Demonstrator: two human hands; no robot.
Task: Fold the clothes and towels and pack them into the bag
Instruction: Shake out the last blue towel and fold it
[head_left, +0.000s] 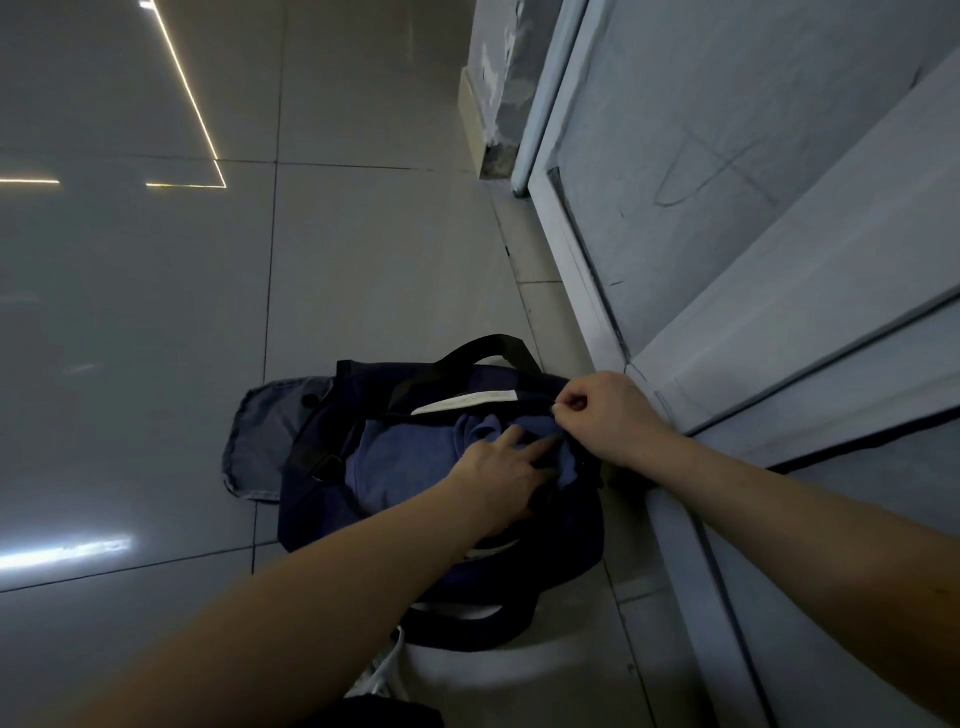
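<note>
Left hand sits inside the mouth of the bag, palm down on the blue cloth. Its fingers are mostly straight, pointing to about 2 o'clock, pressing the cloth flat and not gripping it. Right hand is just beside it at 2 o'clock from the left hand, on the bag's rim. Its fingers are curled tight with thumb and forefinger pinching the rim edge; could be a zip tab, too small and dark to tell. Key relation: the bag's long axis and its opening run roughly 9 to 3 o'clock. The right hand is at the 3 o'clock end and the left hand is in the opening next to it, so the cloth is under the left hand and at 8 o'clock from the right. My read is that packing is near done and the next move is tucking the cloth below the rim, then closing from 3 toward 9; cloth bulging at the rim near the pinch could snag. White label shows on the inner far wall, with a black strap arched over it at 12 o'clock. A denim piece lies on the floor touching the bag's 9 o'clock end, not packed. A door stands past the bag at 1 to 3 o'clock.
</note>
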